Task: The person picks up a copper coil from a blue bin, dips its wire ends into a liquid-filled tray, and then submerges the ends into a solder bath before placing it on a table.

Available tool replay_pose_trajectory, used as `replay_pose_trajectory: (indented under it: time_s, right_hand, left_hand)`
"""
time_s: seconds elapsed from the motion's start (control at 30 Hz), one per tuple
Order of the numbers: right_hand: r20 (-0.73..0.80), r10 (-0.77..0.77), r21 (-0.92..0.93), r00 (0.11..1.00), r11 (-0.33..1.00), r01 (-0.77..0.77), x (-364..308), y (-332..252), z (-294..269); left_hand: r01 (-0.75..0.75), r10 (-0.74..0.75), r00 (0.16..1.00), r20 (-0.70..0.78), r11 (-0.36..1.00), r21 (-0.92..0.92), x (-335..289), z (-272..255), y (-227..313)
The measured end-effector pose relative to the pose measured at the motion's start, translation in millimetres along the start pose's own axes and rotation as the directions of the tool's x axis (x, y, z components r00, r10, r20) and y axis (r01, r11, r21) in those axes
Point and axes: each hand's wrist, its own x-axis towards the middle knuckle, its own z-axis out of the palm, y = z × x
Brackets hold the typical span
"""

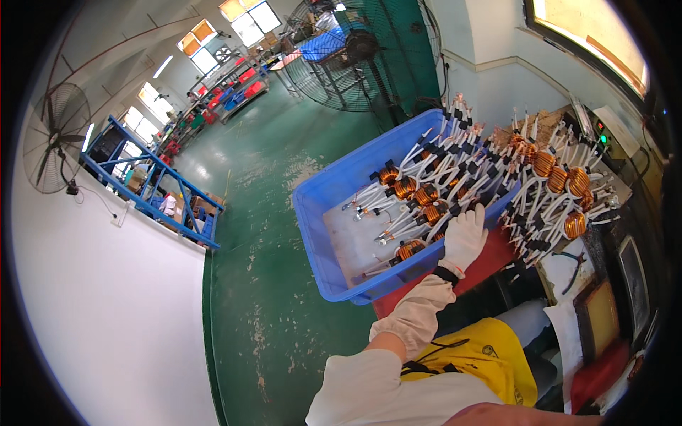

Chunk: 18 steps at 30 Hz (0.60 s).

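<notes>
My left hand (465, 238), in a white glove with a dark band at the wrist, reaches over the near rim of a blue plastic bin (330, 280). Its fingers are stretched out and somewhat apart beside the coils and leads; whether the fingertips touch them I cannot tell. Inside the bin lie several copper-wound toroidal coils (426, 194) with white-sleeved leads and black sleeve pieces. More such coils (558, 177) are heaped on the bench to the right. At the lower right rim, a pale shape that seems to be my right hand (619, 392) is near a copper-coloured piece; its fingers are unclear.
Pliers with dark handles (574, 273) lie by the heap. A red surface (497, 259) shows under the bin's near side. A box with lit indicators (607, 135) stands at the right. Beyond are a large floor fan (361, 47) and a blue rack (160, 181).
</notes>
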Motion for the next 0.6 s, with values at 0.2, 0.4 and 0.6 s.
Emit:
replay_pose_trajectory:
  time_s: [0.2, 0.4, 0.6]
  right_hand:
    - [0.078, 0.006, 0.082, 0.997, 0.997, -0.012, 16.8, 33.5, -33.2]
    - [-0.048, 0.312, 0.529, 0.949, 0.814, -0.241, 17.1, 25.8, -77.9]
    - [0.016, 0.429, 0.688, 0.903, 0.651, -0.321, -18.2, -99.5, 65.3]
  left_hand:
    - [-0.01, 0.009, 0.999, 0.043, 1.0, 0.025, 3.8, -2.0, 2.4]
    - [-0.127, 0.069, 0.957, -0.282, 0.973, -0.193, 8.3, -7.8, 19.0]
    - [-0.097, 0.094, 0.994, -0.058, 0.49, -0.866, 16.9, -6.9, 118.9]
